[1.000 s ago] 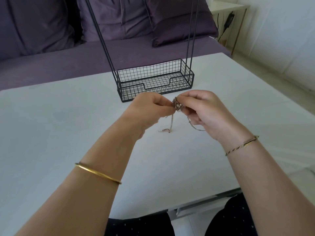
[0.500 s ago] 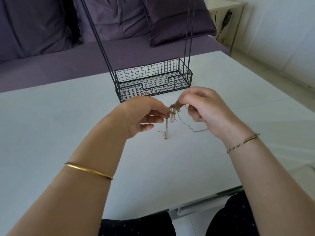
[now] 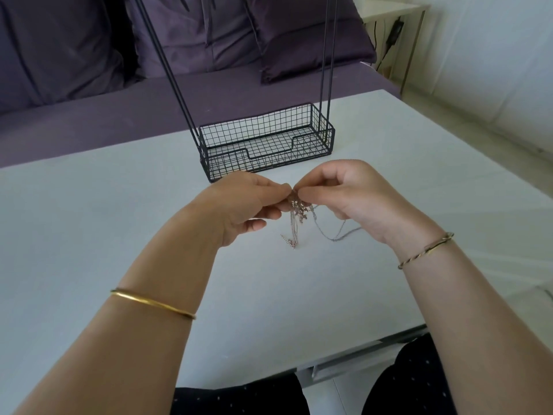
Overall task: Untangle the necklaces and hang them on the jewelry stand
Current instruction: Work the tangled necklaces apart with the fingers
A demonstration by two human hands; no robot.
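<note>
Left hand [image 3: 239, 205] closed back in, right hand [image 3: 353, 196] pinching tangled necklaces [image 3: 297, 209]

Left forearm wears a plain gold bangle [image 3: 152, 304], right wrist a twisted bracelet [image 3: 426, 250], legs dark dotted cloth [image 3: 239, 396].

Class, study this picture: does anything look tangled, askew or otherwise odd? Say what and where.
The necklaces are knotted in a clump, pinched between the left hand and right hand above the table. Loose chain ends dangle below it. Nothing else stands out.
</note>
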